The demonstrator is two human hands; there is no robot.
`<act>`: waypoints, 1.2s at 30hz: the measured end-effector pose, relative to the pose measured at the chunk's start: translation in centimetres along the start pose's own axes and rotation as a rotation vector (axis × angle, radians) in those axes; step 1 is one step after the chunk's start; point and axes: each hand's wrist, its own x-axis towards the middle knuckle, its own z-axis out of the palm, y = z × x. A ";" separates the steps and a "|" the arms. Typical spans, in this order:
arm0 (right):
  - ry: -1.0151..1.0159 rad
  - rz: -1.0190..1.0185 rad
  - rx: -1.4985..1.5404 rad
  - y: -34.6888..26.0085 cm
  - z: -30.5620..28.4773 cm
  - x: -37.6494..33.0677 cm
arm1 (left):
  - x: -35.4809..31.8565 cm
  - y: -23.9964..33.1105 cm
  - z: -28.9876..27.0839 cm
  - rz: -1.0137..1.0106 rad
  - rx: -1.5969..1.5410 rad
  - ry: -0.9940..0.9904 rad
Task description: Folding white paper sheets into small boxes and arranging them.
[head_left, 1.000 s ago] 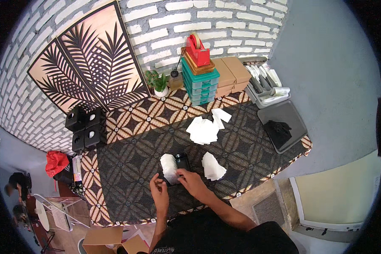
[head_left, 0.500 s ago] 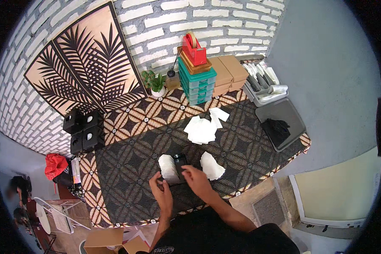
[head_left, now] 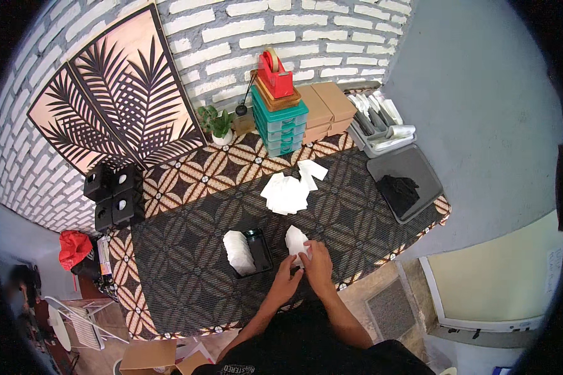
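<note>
A small fanned stack of white paper pieces [head_left: 294,239] lies on the table in front of me. My right hand [head_left: 319,265] grips its right side and near end with curled fingers. My left hand [head_left: 284,284] closes on the same near end from the left, its fingertips close to the right hand's. To the left stands a black open box [head_left: 261,249], with a row of white paper pieces [head_left: 238,253] packed along its left side. Farther back a loose heap of white paper pieces [head_left: 287,194] is spread out. The papers' exact kind is too small to tell.
A grey tray [head_left: 422,181] with black cloth-like material sits at the right end. Along the back stand a teal drawer unit [head_left: 281,128] topped by a red tape dispenser [head_left: 275,76], brown cartons [head_left: 325,109] and a potted plant [head_left: 219,128]. Black boxes [head_left: 114,195] stand at the left.
Both hands have left the black box and moved right to the small paper stack, closing on its near end. The view has shifted slightly.
</note>
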 end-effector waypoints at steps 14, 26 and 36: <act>-0.106 0.109 0.172 0.2 -0.2 0.5 | -0.3 1.3 -0.2 -0.080 -0.117 0.031; -0.407 0.311 0.975 -2.6 -2.2 -0.5 | -0.1 6.7 -2.9 -0.049 -0.284 0.240; -0.250 0.299 1.054 -3.0 -2.8 1.1 | -1.4 4.8 -5.4 -0.060 -0.197 0.144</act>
